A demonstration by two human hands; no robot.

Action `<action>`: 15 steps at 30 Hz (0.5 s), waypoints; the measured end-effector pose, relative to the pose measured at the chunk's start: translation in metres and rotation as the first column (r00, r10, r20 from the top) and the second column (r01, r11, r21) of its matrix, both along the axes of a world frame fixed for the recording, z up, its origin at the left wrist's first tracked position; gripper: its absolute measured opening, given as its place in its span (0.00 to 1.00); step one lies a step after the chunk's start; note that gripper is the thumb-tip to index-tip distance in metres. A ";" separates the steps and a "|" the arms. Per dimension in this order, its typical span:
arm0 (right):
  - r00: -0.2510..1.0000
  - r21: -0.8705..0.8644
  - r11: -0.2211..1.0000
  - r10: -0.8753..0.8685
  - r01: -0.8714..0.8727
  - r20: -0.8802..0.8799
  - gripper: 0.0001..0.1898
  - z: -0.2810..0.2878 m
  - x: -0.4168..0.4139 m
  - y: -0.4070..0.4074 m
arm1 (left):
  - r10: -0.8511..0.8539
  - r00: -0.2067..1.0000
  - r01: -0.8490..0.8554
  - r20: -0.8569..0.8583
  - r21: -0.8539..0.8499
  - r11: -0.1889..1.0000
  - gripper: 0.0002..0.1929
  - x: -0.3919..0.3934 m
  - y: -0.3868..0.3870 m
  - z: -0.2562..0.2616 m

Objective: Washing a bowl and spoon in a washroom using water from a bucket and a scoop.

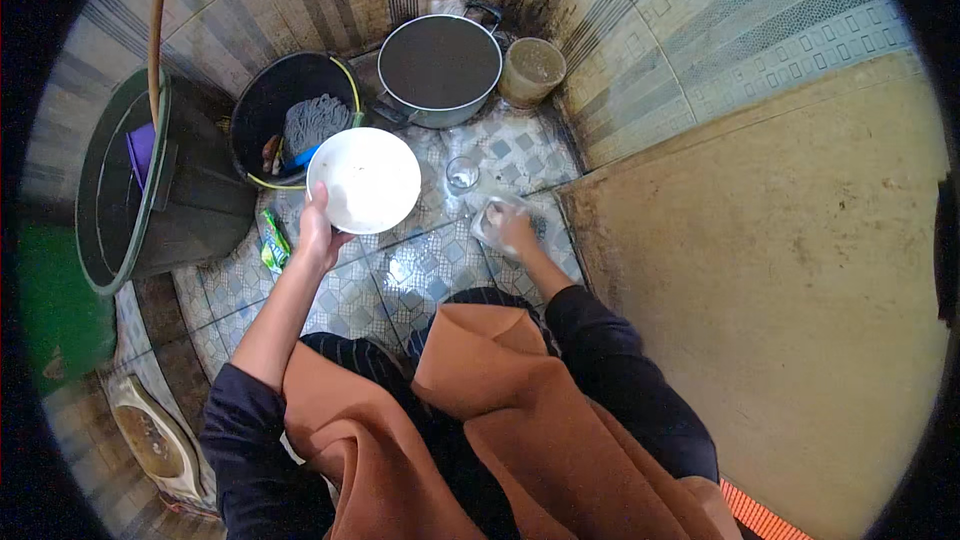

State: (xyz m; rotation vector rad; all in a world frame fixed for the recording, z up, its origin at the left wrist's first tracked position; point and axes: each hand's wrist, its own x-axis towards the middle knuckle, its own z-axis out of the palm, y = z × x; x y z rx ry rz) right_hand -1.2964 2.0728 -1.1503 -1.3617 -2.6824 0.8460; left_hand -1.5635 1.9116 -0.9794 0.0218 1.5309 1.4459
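A round white bowl (364,180) is held by its left rim in my left hand (319,229), thumb on the inner side and fingers beneath. My right hand (511,229) reaches into a small clear plastic container (489,231) on the wet tiled floor; its fingers are around something pale that I cannot make out. Just above that container stands a clear drinking glass (463,174). A green and yellow packet (274,241) lies on the tiles left of my left forearm.
A large dark tub (202,202) with a purple dipper (140,154) stands left. Behind are a black basin (251,101) holding grey cloth, a large metal pot (442,118) of dark liquid and a brownish plastic container (532,71). A tan panel (750,240) borders the right side.
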 end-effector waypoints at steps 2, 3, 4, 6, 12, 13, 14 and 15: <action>0.987 0.288 0.951 0.080 -0.117 0.138 0.19 -0.053 0.037 0.014 | -0.005 1.000 0.004 0.024 0.018 1.000 0.30 0.025 0.027 0.021; 0.988 0.276 0.953 0.092 -0.124 0.126 0.19 -0.053 0.029 0.013 | 0.006 1.000 -0.006 0.013 0.004 1.000 0.30 0.022 0.022 0.020; 0.982 0.110 0.991 0.061 -0.081 0.176 0.19 -0.052 0.022 0.015 | 0.032 0.999 -0.032 0.003 0.001 0.999 0.29 0.020 0.018 0.019; 0.968 -0.054 0.998 0.026 -0.013 0.250 0.17 -0.047 0.016 0.017 | 0.067 0.998 -0.067 -0.020 -0.007 0.998 0.28 0.015 0.011 0.021; 0.876 -0.130 0.984 -0.048 0.125 0.480 0.16 -0.007 -0.009 0.031 | 0.097 0.995 -0.097 0.001 -0.044 0.994 0.29 0.016 0.018 0.032; 0.868 -0.101 0.972 -0.139 0.211 0.477 0.16 -0.004 -0.008 0.035 | 0.096 0.995 -0.097 -0.006 -0.038 0.995 0.29 0.019 0.024 0.034; 0.871 -0.111 0.980 -0.094 0.167 0.483 0.17 0.001 -0.002 0.043 | 0.078 0.997 -0.078 0.001 -0.036 0.996 0.30 0.023 0.030 0.036; 0.877 -0.113 0.982 -0.082 0.153 0.474 0.17 0.016 -0.005 0.047 | 0.073 0.997 -0.073 0.004 -0.042 0.996 0.30 0.023 0.031 0.037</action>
